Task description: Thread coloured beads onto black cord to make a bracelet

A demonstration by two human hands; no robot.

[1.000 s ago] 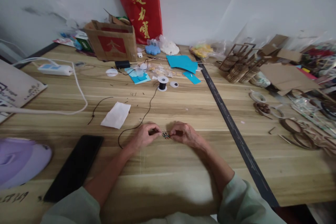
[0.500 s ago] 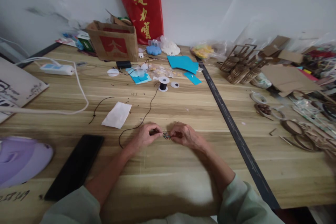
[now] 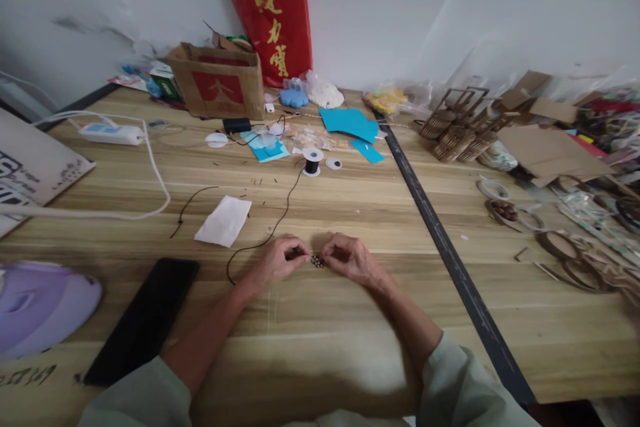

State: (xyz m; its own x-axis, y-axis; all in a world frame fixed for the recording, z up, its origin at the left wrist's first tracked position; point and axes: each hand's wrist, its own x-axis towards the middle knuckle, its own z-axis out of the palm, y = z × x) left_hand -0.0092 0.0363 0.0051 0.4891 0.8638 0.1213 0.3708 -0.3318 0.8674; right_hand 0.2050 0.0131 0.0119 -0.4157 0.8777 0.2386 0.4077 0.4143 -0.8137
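Observation:
Between my hands, near the middle of the wooden table, is a small dark cluster of beads (image 3: 317, 261) with some coloured spots. My left hand (image 3: 281, 257) pinches its left edge between thumb and forefinger. On the other side my right hand (image 3: 350, 257) has its thumb and forefinger closed on the cluster's right edge. A dark cord (image 3: 287, 205) runs from a spool (image 3: 312, 163) down to beside my left wrist. White paper (image 3: 223, 221) lies to the left of the cord.
A black phone (image 3: 143, 320) and a purple object (image 3: 47, 307) lie at the left. Behind are a cardboard box (image 3: 220, 80), blue sheets (image 3: 349, 125) and a power strip (image 3: 111, 133). A dark strip (image 3: 440, 233) crosses the table; woven baskets (image 3: 455, 127) stand beyond it.
My right hand's fingertips have shifted slightly up and left around the bead cluster. The view has moved a little; my left hand is almost unchanged.

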